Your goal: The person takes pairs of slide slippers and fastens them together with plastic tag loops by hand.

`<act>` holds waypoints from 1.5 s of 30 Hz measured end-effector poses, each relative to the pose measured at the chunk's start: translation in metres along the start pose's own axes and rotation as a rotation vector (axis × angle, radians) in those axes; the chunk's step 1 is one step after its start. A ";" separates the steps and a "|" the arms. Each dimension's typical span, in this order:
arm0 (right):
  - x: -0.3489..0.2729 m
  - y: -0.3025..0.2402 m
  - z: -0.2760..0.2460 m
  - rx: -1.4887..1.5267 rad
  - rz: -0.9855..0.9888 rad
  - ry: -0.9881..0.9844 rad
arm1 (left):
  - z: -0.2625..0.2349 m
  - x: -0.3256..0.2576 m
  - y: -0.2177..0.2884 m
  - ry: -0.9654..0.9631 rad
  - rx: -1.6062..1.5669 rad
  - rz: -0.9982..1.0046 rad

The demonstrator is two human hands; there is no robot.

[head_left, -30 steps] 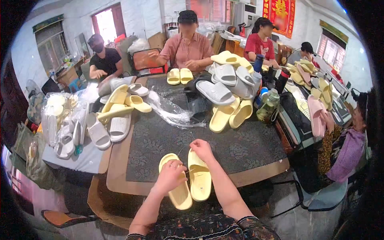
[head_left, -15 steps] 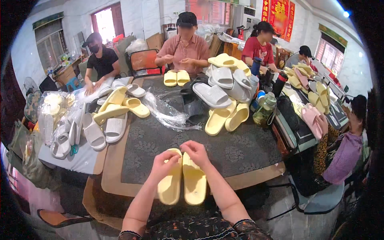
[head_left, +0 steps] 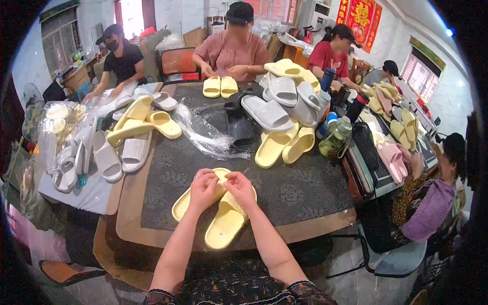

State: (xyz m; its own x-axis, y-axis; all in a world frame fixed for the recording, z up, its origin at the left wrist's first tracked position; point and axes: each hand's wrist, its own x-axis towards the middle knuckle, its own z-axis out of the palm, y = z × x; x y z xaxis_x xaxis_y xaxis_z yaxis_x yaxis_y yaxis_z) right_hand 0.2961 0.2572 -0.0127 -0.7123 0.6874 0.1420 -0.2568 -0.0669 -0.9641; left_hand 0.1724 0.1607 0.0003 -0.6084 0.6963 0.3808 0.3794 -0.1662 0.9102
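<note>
Before me on the dark patterned table mat lies a pair of pale yellow slippers, both slanted, toes away from me. Above the left slipper (head_left: 182, 207) is my left hand (head_left: 203, 189), thumb and fingers pinched together. My right hand (head_left: 240, 190) is also pinched, close beside it over the strap of the right slipper (head_left: 223, 230). The fingertips of both hands nearly meet between the two straps. Whatever they hold, if anything, is too small to make out.
A heap of grey and yellow slippers (head_left: 272, 113) stands ahead to the right, beside a green-tinted bottle (head_left: 335, 138). Clear plastic bags (head_left: 198, 134) lie mid-table. More slippers (head_left: 108, 157) sit at the left. Co-workers sit around, one behind a small yellow pair (head_left: 220, 87).
The pair of slippers has shifted left and away from me and turned from straight to slanted. My hands have come closer together, still pinched. The view has shifted slightly.
</note>
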 end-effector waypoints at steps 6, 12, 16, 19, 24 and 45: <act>0.000 -0.001 0.005 0.018 -0.058 0.115 | -0.003 -0.018 0.000 0.124 0.715 0.242; -0.012 -0.023 0.003 -0.491 -0.035 0.106 | -0.026 -0.029 0.052 -0.159 1.007 -0.029; -0.012 -0.031 -0.001 -0.502 -0.044 -0.009 | -0.030 -0.013 0.052 -0.263 0.847 0.113; -0.007 -0.029 -0.011 -0.525 0.062 -0.075 | -0.028 -0.002 0.046 -0.326 0.634 0.036; -0.002 -0.015 -0.019 -0.525 0.102 -0.090 | -0.019 -0.005 0.019 -0.337 0.307 -0.197; -0.012 -0.016 -0.008 -0.407 -0.071 -0.057 | -0.015 -0.021 -0.007 -0.144 0.091 -0.024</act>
State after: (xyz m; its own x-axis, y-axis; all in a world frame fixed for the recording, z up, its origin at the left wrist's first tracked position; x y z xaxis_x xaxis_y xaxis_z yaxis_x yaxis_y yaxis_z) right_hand 0.3141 0.2554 -0.0007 -0.7400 0.6383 0.2121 -0.0355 0.2779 -0.9600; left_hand 0.1716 0.1366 -0.0117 -0.5147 0.7929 0.3262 0.4316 -0.0891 0.8976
